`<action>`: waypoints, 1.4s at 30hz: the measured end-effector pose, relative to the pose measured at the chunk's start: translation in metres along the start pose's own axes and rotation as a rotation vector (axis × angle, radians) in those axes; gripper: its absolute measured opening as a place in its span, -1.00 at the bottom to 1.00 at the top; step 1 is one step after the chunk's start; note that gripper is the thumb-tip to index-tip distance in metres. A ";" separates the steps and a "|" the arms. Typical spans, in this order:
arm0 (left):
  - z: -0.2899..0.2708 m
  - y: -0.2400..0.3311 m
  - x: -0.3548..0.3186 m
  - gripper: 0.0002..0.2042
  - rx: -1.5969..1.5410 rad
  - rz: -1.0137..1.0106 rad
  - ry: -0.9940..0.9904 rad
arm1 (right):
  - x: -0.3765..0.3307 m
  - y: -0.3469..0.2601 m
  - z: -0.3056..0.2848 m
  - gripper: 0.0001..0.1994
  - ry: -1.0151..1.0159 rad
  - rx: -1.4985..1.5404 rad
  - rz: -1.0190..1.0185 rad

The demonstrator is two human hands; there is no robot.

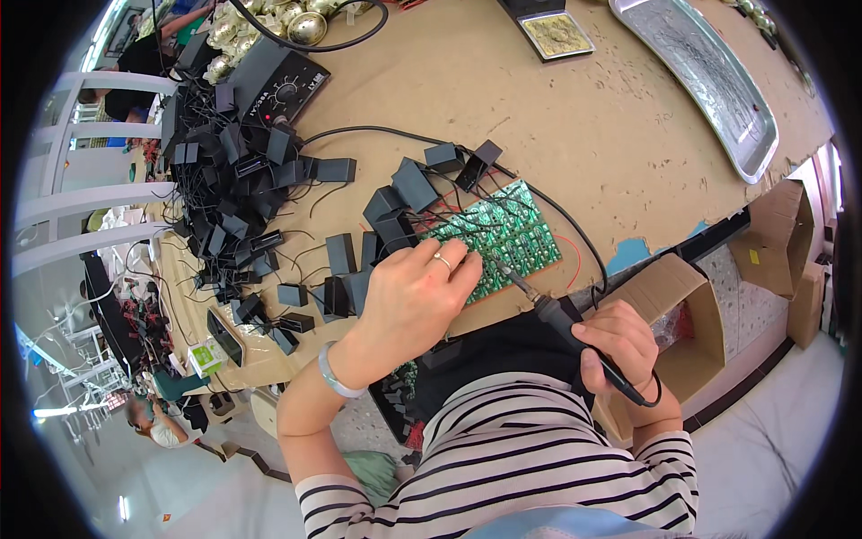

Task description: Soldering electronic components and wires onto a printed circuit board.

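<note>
My right hand (620,346) grips a soldering iron (558,316) by its black handle, and the metal tip slants up-left onto a green circuit board panel (521,229). Over the left part of that panel my left hand (417,283) is closed, fingertips together and pointing down; whatever they pinch is hidden beneath them. Small black boxes (415,186) with thin wires lie along the panel's far left edge, some wires reaching across it. A red wire (575,260) curves out at the panel's right side.
A big heap of black boxes with wires (233,180) covers the table's left. Behind it stands a black soldering station (285,90), its cable looping towards me. Farther off are a tip-cleaning pad (557,36) and a metal tray (700,72). Cardboard boxes (669,292) sit beyond the right edge.
</note>
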State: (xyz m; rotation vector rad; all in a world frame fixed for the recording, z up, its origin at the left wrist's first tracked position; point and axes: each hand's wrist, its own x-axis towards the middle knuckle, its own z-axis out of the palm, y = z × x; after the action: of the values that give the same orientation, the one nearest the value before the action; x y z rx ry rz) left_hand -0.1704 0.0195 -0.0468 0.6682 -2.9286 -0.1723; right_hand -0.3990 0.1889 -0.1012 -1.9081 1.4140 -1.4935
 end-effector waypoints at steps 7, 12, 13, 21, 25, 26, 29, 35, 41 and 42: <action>0.002 0.001 0.001 -0.73 0.004 -0.016 -0.012 | -0.002 -0.003 -0.002 -0.77 -0.083 -0.062 -0.074; 0.002 0.002 0.001 -0.77 -0.003 -0.035 -0.020 | 0.000 -0.005 -0.010 -0.71 -0.063 -0.078 -0.097; 0.002 0.002 0.001 -0.77 -0.005 -0.038 -0.022 | 0.000 -0.007 -0.012 -0.71 -0.046 -0.082 -0.083; 0.001 0.001 0.001 -0.80 -0.009 0.005 0.009 | -0.001 -0.008 -0.018 -0.70 0.004 -0.089 -0.053; 0.001 0.002 0.003 -0.78 -0.005 -0.025 -0.008 | -0.001 -0.008 -0.009 -0.81 -0.013 -0.053 -0.047; 0.001 0.002 0.002 -0.78 -0.004 -0.025 -0.009 | -0.001 -0.007 -0.008 -0.80 -0.032 -0.044 -0.052; 0.001 0.003 0.002 -0.78 0.002 -0.033 -0.011 | 0.001 -0.006 -0.005 -0.79 -0.048 -0.040 -0.039; 0.004 0.003 0.002 -0.78 -0.003 -0.051 -0.022 | -0.001 -0.004 -0.002 -0.77 -0.062 -0.061 -0.059; 0.005 0.004 0.002 -0.78 0.012 -0.050 -0.026 | -0.005 -0.006 -0.005 -0.77 -0.080 -0.097 -0.094; 0.005 0.004 0.002 -0.78 0.009 -0.052 -0.026 | -0.005 -0.006 -0.007 -0.77 -0.080 -0.099 -0.093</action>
State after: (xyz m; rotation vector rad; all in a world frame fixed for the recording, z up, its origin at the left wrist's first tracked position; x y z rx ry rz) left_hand -0.1751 0.0225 -0.0512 0.7490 -2.9401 -0.1751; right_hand -0.4015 0.1979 -0.0966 -2.0956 1.4054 -1.3944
